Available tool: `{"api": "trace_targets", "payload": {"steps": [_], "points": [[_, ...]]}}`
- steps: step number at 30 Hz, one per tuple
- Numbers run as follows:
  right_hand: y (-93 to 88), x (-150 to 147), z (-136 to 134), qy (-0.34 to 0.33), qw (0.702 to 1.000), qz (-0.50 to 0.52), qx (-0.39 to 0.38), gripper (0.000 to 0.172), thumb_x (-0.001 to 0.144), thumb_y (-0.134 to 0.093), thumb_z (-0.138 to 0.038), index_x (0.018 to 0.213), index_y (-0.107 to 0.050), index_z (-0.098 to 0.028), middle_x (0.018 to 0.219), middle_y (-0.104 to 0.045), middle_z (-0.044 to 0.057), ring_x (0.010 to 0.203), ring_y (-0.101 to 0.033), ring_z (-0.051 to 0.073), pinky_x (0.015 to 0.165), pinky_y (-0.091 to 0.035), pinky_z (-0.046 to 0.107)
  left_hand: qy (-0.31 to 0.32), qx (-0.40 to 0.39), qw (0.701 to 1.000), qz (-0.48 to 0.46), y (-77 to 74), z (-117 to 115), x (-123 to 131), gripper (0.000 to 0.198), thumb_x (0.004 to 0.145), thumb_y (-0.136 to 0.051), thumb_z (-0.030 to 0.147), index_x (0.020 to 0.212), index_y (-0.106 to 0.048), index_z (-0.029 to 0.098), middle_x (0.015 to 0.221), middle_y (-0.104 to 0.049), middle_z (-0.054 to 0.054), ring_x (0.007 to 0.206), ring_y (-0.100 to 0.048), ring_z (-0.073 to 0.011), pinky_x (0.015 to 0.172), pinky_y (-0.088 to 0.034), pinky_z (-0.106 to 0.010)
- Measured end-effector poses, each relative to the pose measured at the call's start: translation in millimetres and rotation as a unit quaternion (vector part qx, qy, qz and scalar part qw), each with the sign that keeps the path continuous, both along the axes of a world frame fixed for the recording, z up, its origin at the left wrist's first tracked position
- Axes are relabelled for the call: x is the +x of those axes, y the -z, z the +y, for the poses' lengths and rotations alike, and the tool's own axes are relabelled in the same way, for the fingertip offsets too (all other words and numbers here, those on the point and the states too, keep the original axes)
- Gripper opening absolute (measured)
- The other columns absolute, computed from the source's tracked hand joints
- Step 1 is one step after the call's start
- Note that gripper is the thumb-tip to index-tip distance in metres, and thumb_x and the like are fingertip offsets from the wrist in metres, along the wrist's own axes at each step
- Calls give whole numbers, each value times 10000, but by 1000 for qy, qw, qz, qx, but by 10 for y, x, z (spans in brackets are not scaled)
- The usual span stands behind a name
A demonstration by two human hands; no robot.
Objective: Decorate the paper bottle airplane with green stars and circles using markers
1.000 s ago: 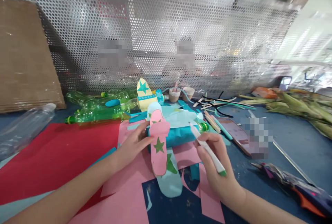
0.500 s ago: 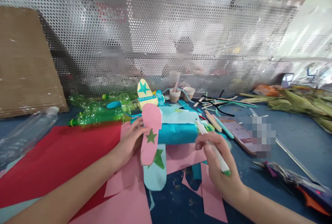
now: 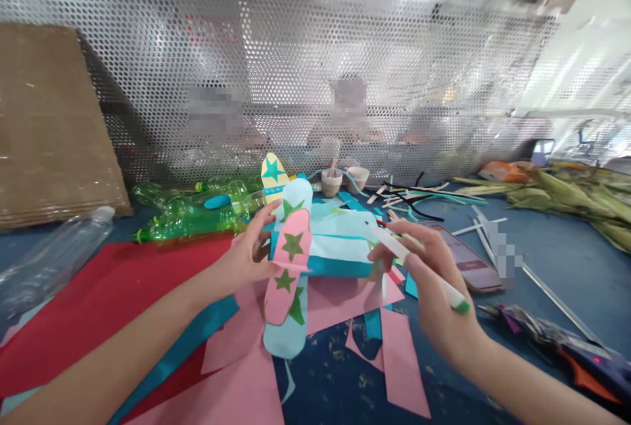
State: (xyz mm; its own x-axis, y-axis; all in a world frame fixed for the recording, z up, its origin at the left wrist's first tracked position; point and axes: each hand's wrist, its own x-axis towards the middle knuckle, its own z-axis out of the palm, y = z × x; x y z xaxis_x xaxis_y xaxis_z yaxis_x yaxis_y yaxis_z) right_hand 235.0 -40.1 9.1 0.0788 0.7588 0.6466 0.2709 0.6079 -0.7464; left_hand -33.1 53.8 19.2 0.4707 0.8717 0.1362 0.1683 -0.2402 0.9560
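My left hand grips a paper-covered bottle plane by its left end. The plane has a teal and light blue body and crossed wings, a pink wing with green stars over a light blue one. It is lifted a little off the table. My right hand holds a white pen with a green end, its tip touching the plane's right end.
Red and pink paper sheets cover the blue table in front. Green plastic bottles and a yellow fin with a star lie behind. A phone, sticks, paper cups, a glue gun and a perforated metal screen surround.
The left hand has raised and tilted the plane, so the wings stand more upright. The right hand with the pen shifted up and right, staying at the plane's end.
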Motion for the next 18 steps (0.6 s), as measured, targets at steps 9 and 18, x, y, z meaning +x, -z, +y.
{"api": "trace_targets", "payload": {"steps": [9,18], "points": [[-348,32,39,-47,987,14,-152,152,894,-518,-310,765,-521,-230,604,-595,-20,587,-572,152,562,-455,278,118,30,992,44,126,-99,66,1148,731,-814,310,1565,-32,415,1453,-466,-124,1336,-489,-336,1093,-408,-526],[-193,-68,114,-64,968,32,-239,226,828,-600,-365,714,-452,-239,557,-513,-55,533,-471,120,501,-397,246,99,4,995,19,366,-34,69,1215,739,-820,377,1566,70,386,1422,-525,-126,1286,-539,-337,1056,-452,-493]]}}
